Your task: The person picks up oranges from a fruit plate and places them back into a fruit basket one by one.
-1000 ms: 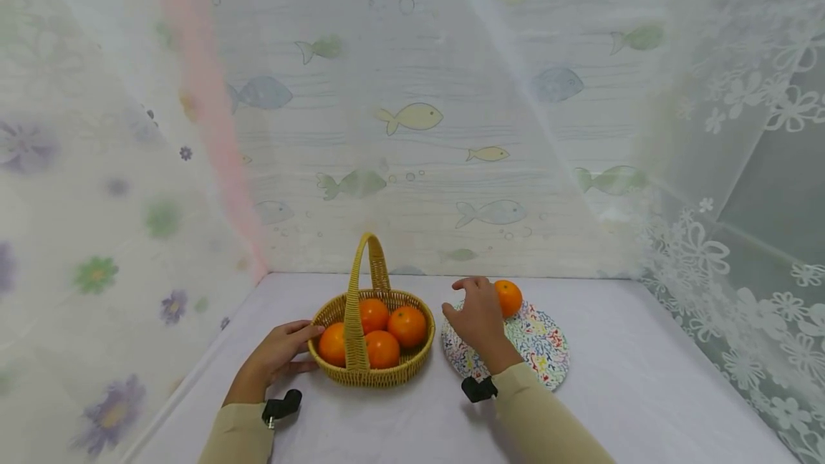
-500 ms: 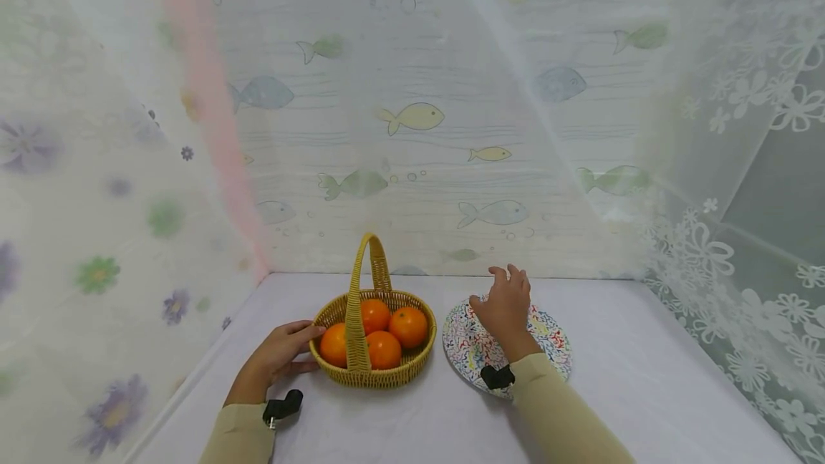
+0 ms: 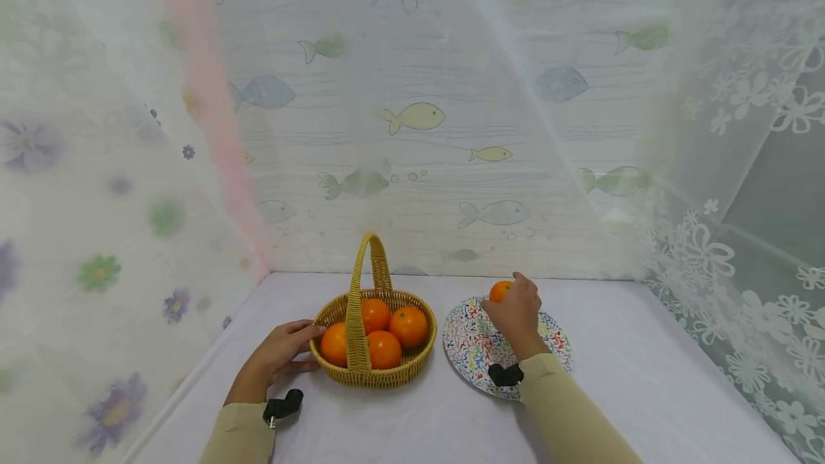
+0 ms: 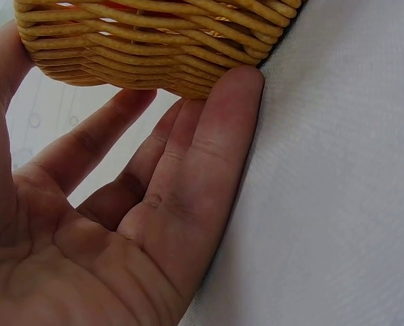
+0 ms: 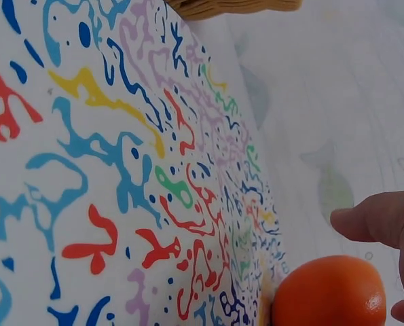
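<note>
A yellow wicker basket (image 3: 370,378) with a tall arched handle stands left of centre, with several oranges (image 3: 384,349) in it. My left hand (image 3: 276,355) holds the basket's left side, fingertips at the rim and a digit low against the woven wall (image 4: 154,47) in the left wrist view. A round plate (image 3: 473,342) with a multicoloured squiggle pattern lies to the right. On its far part is a single orange (image 3: 500,291), partly covered by my right hand (image 3: 518,310). In the right wrist view, an extended finger (image 5: 371,221) passes just above that orange.
A white cloth (image 3: 399,421) covers the table. Sheer curtains with fish (image 3: 419,117) and flower prints hang behind and at the sides. Black wrist cameras (image 3: 281,407) sit at both cuffs.
My right hand has moved right across the plate, from the orange's left side to its right, hiding it midway. The left hand and the basket have stayed in place.
</note>
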A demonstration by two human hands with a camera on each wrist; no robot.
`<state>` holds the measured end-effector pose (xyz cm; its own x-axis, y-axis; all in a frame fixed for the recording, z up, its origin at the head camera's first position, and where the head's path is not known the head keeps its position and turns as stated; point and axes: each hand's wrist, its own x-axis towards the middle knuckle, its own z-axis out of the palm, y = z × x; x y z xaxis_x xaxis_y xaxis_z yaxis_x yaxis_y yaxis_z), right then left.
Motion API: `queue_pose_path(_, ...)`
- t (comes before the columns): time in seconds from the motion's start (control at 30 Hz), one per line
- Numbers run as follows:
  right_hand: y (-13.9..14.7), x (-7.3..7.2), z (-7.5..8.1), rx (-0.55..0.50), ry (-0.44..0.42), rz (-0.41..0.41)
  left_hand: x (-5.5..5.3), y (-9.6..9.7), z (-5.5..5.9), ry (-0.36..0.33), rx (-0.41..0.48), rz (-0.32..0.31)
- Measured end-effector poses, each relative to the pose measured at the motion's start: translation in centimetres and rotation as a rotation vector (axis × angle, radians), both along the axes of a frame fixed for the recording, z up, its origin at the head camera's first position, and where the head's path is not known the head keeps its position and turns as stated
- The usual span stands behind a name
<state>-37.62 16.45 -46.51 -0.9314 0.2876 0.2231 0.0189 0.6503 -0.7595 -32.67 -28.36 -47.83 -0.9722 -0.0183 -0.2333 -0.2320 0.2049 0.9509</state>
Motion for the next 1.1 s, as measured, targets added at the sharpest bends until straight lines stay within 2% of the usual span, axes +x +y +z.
queue_pose_path(0.3, 0.3, 0.1, -0.6, -0.072, -0.050, -0.009, -0.1, 0.0, 0.1, 0.002, 0.005, -0.002)
queue_pose_path(0.67, 1.0, -0.1, -1.3, -0.097, -0.039, 0.016, -0.1, -0.1, -0.1, -0.001, -0.001, -0.007)
queue_pose_path(0.83, 1.2, 0.2, -1.0, -0.106, -0.033, 0.030, 0.0, -0.1, -0.2, -0.002, 0.006, -0.004)
queue_pose_path(1.1, 1.5, 0.9, -0.1, -0.178, -0.007, 0.024, -0.3, -0.1, -0.3, 0.001, -0.007, -0.005)
